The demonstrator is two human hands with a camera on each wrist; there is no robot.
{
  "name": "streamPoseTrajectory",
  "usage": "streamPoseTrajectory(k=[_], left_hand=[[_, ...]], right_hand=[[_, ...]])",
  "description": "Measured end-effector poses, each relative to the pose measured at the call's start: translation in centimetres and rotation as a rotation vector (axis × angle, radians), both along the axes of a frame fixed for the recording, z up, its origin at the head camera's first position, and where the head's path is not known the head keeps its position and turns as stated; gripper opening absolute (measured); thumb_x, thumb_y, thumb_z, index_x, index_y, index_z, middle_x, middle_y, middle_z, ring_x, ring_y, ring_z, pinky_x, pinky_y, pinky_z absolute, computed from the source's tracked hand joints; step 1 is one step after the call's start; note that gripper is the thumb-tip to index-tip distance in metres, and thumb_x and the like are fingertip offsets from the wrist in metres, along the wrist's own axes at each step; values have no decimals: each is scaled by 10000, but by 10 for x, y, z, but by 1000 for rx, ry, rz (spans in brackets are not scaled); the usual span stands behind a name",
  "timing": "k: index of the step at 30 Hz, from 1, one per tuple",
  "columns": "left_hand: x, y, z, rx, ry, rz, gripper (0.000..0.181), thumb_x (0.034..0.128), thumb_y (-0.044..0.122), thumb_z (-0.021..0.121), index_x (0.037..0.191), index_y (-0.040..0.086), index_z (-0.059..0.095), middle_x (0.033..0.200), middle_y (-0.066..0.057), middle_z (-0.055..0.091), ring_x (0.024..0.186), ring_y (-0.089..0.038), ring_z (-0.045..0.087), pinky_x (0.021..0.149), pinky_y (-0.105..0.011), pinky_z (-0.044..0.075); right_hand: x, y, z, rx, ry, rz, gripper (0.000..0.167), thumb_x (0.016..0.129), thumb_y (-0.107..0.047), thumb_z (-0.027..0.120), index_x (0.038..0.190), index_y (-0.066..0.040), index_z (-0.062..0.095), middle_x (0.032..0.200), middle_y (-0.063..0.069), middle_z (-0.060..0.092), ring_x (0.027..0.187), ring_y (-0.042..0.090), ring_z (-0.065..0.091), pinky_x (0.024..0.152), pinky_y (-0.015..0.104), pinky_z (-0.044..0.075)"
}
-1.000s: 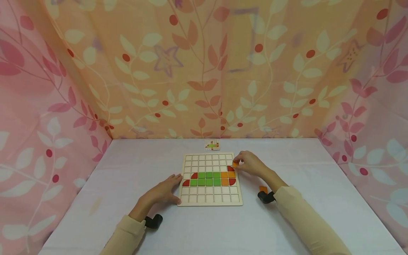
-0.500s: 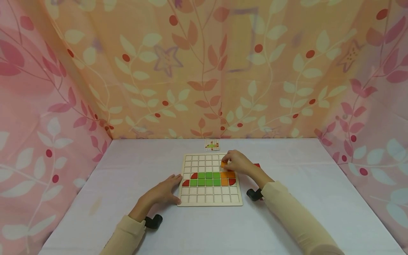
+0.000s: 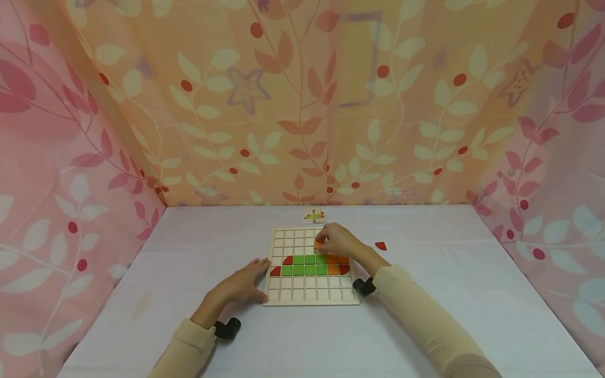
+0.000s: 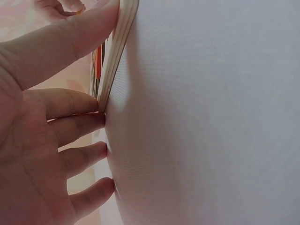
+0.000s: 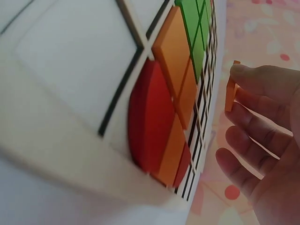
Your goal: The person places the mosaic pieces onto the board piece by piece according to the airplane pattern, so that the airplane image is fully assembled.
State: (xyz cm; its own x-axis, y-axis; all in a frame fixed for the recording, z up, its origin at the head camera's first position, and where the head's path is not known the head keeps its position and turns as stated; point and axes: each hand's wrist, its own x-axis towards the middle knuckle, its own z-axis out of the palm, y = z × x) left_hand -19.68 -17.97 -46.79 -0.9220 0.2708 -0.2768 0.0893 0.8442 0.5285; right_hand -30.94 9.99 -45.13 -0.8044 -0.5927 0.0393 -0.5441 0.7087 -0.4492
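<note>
A pale wooden grid board (image 3: 312, 296) lies flat on the table. Two rows of green square tiles (image 3: 310, 265) cross its middle, with orange tiles (image 3: 333, 270) to their right and red rounded pieces (image 3: 276, 271) at the ends. Just above the upper green row, my right hand (image 3: 341, 242) pinches an orange square tile (image 5: 231, 89) between thumb and fingertips; the right wrist view shows it raised off the board. My left hand (image 3: 242, 282) rests at the board's left edge, fingers spread, thumb touching the near left corner. The right hand covers part of the upper right grid.
A small pattern card (image 3: 314, 214) lies beyond the board's far edge. To the right of my right hand, a loose red piece (image 3: 381, 245) lies on the white tabletop (image 3: 302, 341). Flowered curtains (image 3: 302, 105) enclose the back and sides.
Carrying the orange tile, my right hand has moved left from the board's right edge to over its middle. The loose red piece has come into view behind it. My left hand stays put.
</note>
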Motion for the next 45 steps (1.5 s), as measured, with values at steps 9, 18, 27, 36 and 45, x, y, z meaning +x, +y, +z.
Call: streamPoseTrajectory(k=[9,18,27,36,45], left_hand=[[-1,1,0,-12,1,-2,967,692,188,867,1506,70,358,1602,-81,304,1514,-327,172,1184,-574,219],[1,1,2,-17,16,-16,965,683,193,869,1496,50,370,1591,-104,325,1503,-347,202,1171,-589,234],[2,1,2,-7,17,-17,954,689,193,866,1495,54,374,1590,-98,327,1503,-344,203,1169,-595,233],[2,1,2,-6,18,-10,954,686,188,868,1495,62,379,1590,-93,328,1503,-341,204,1171,-588,235],[2,1,2,3,9,-3,952,688,189,866,1497,71,378,1593,-85,325,1506,-337,199,1172,-589,232]], right_hand=[[0,-14,-5,4,2,48,232,824,-192,767,1022,-71,764,921,28,665,796,132,538,781,294,498],[2,-26,-7,50,40,88,226,852,-171,732,1042,-51,759,982,64,694,901,192,610,844,349,518],[0,-28,-11,83,13,49,232,855,-177,734,1057,-65,758,994,55,681,914,187,600,872,352,515],[1,-30,-10,92,25,47,203,856,-158,729,1034,-65,761,991,58,683,932,201,600,889,371,507],[0,-26,-10,58,-6,31,194,873,-165,708,1038,-81,767,998,42,686,929,184,604,869,345,520]])
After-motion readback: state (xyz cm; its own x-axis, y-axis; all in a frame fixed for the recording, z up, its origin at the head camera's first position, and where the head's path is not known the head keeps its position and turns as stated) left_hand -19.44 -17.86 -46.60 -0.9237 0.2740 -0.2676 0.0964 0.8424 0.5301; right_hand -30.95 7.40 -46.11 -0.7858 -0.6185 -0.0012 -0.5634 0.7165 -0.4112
